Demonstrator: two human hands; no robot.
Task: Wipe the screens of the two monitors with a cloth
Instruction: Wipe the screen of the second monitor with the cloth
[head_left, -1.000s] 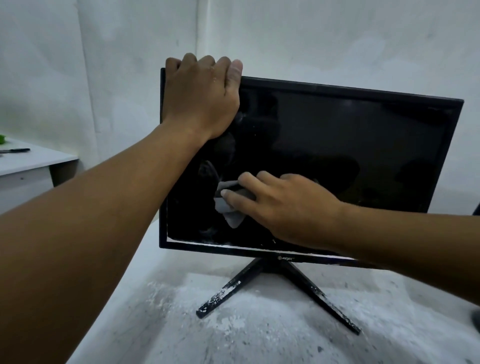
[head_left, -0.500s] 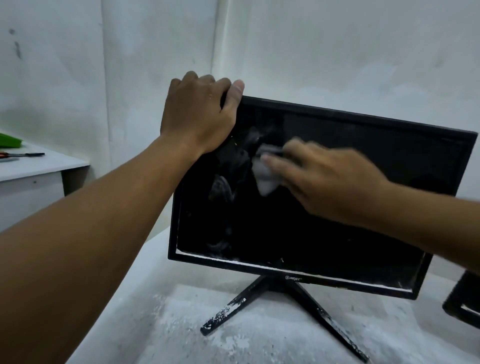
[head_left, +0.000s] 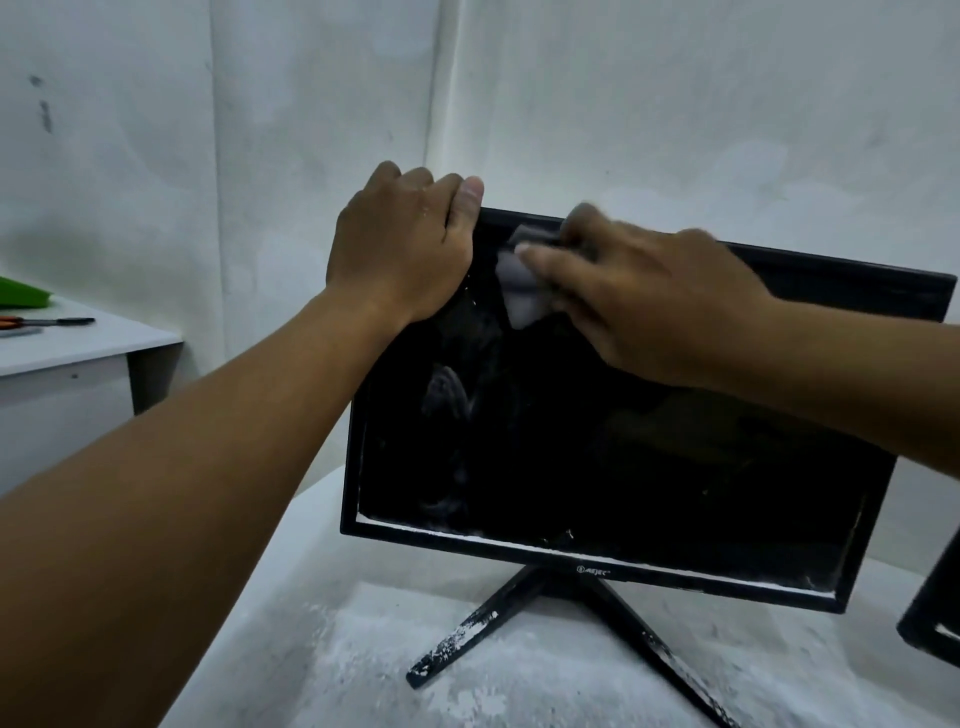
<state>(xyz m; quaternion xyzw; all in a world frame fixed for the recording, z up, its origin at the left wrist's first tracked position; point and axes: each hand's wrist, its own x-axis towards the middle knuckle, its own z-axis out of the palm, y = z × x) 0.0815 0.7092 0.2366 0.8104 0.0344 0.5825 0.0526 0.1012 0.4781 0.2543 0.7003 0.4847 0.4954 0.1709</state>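
Note:
A black monitor (head_left: 649, 467) stands on a V-shaped stand on a dusty white table (head_left: 322, 649). Its screen is dark, with smears on the left part and white dust along the bottom bezel. My left hand (head_left: 402, 249) grips the monitor's top left corner, fingers curled over the top edge. My right hand (head_left: 639, 296) holds a small grey cloth (head_left: 519, 291) pressed against the upper left of the screen, close beside the left hand. Only a corner of a second black monitor (head_left: 935, 618) shows at the right edge.
A grey desk (head_left: 78, 348) stands at the left with a pen (head_left: 47, 322) and a green object (head_left: 23, 293) on it. White walls meet in a corner behind the monitor. The stand's legs (head_left: 467, 634) are flecked with white dust.
My right hand has carried the cloth from the lower middle of the screen up to its top left part. The left hand has kept its hold on the corner.

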